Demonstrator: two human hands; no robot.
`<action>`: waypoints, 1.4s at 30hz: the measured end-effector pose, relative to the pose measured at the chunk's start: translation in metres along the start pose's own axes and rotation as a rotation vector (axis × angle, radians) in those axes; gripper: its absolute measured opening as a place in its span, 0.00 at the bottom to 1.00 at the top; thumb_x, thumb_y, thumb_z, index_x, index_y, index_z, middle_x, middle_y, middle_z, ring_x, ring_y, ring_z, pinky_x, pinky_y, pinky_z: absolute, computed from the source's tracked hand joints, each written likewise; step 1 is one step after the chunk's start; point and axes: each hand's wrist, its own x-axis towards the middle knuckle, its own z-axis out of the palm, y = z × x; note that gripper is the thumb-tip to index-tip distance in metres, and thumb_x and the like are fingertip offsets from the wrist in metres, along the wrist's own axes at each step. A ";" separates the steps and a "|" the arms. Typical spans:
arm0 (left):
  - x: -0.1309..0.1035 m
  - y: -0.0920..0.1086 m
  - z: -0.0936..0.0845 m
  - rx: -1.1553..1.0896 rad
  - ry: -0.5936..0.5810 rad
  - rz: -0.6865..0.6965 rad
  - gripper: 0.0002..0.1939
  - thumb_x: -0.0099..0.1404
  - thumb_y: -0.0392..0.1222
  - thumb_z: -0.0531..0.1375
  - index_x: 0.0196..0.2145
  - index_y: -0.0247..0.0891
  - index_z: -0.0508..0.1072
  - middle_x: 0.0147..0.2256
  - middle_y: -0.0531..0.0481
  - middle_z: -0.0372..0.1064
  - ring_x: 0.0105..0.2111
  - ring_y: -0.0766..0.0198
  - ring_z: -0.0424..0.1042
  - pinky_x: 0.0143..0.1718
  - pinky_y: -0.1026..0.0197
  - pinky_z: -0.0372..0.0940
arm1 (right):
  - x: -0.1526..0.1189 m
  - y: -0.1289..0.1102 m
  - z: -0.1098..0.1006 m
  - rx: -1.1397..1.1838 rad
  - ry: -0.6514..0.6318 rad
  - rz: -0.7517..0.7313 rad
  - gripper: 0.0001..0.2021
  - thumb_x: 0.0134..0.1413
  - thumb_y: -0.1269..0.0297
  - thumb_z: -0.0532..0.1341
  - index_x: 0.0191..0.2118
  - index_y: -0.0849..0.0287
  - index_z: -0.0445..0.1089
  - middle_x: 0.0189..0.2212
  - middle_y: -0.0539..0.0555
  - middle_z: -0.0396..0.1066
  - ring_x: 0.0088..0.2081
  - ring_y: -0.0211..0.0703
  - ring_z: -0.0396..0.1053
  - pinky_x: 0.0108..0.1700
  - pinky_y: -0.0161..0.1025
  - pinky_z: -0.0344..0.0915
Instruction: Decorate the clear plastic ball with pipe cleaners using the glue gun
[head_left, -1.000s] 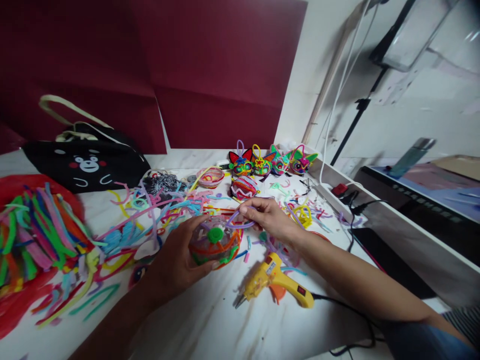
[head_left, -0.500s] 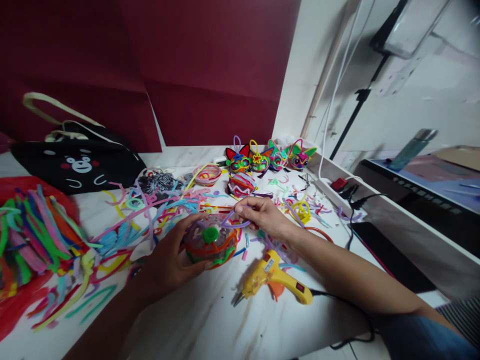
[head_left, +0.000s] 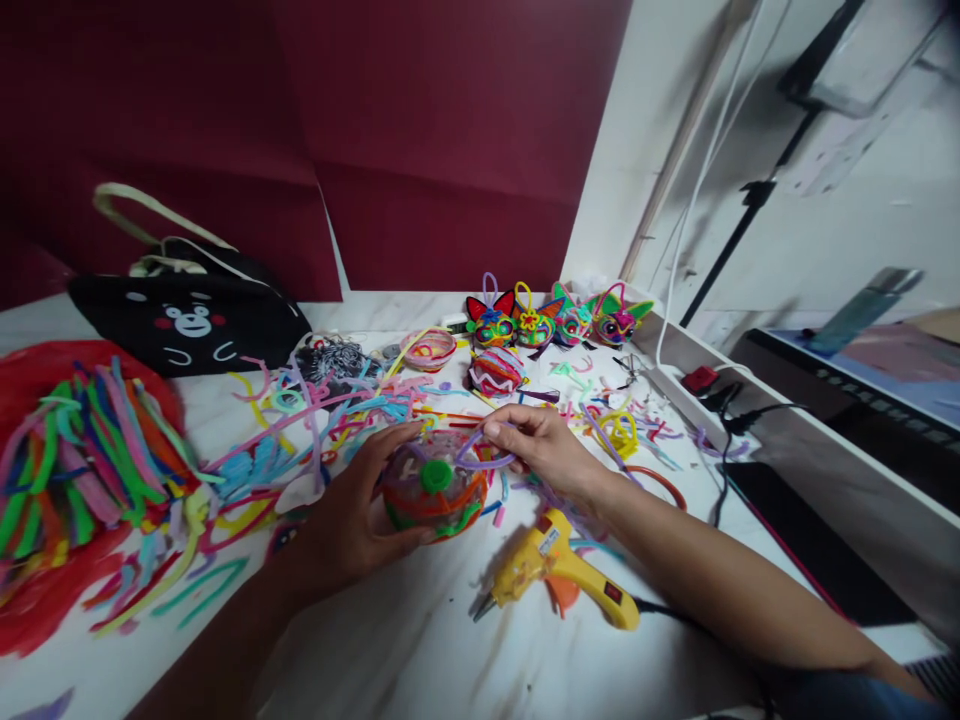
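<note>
My left hand is wrapped around a clear round ball with orange and green pipe cleaner strips along its side and a green round piece on top. Between the thumb and fingers of my right hand is a bent purple pipe cleaner, which lies against the upper right of the ball; whether it is fixed there I cannot tell. A yellow glue gun rests on the table just below my right forearm, its nozzle pointing left toward me.
Four finished-looking animal heads stand at the back, by a striped ball and a striped bowl. Loose pipe cleaners spread across the table. Left are a red bag and a black bag; right, a phone and power strip.
The view has shifted slightly left, so everything sits farther right. My hands keep the same hold on the ball and the purple pipe cleaner.
</note>
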 end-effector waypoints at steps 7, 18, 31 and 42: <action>-0.003 0.000 0.000 0.050 0.009 0.020 0.45 0.59 0.51 0.68 0.66 0.49 0.49 0.63 0.38 0.55 0.63 0.41 0.59 0.61 0.41 0.62 | -0.001 0.003 0.002 -0.053 0.014 0.017 0.24 0.47 0.41 0.68 0.34 0.60 0.73 0.21 0.45 0.63 0.19 0.30 0.52 0.20 0.31 0.50; -0.004 0.000 0.003 0.070 0.039 0.064 0.44 0.60 0.51 0.67 0.66 0.49 0.48 0.63 0.39 0.56 0.63 0.43 0.61 0.61 0.44 0.63 | -0.001 0.002 0.004 -0.082 0.004 0.008 0.24 0.48 0.41 0.67 0.33 0.61 0.73 0.23 0.46 0.64 0.21 0.31 0.54 0.22 0.31 0.52; -0.004 0.003 0.002 0.070 0.027 0.064 0.43 0.61 0.49 0.66 0.67 0.50 0.47 0.64 0.39 0.56 0.63 0.43 0.60 0.61 0.44 0.62 | -0.003 0.003 0.006 -0.076 -0.018 -0.033 0.21 0.52 0.44 0.66 0.35 0.60 0.74 0.24 0.46 0.64 0.22 0.32 0.54 0.23 0.32 0.52; -0.004 0.002 0.002 0.056 0.017 0.093 0.41 0.64 0.54 0.64 0.67 0.51 0.48 0.64 0.41 0.56 0.63 0.42 0.60 0.62 0.42 0.61 | -0.007 -0.008 0.000 -0.159 -0.113 -0.035 0.25 0.56 0.39 0.61 0.31 0.61 0.71 0.25 0.47 0.65 0.22 0.31 0.52 0.23 0.32 0.49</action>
